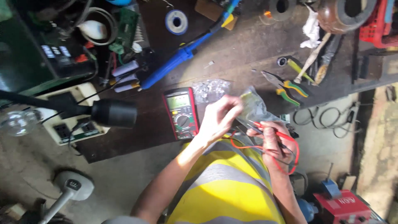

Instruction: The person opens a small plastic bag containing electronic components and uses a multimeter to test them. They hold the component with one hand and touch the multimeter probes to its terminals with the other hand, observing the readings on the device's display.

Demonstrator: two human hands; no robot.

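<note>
Meanwhile, both hands work over the table's front edge beside a red multimeter (pixel 181 113).

Left hand (pixel 219 118) has its fingers pinched on a clear plastic bag (pixel 253 107); right hand (pixel 271 143) is closed around the probe leads (pixel 265 126), red and black wires looping below. Probes run lengthwise from the right hand up-left toward the bag, tips not visibly touching any part. Meter lies face up, long axis roughly upright in view, on the table (pixel 244 58).
</note>
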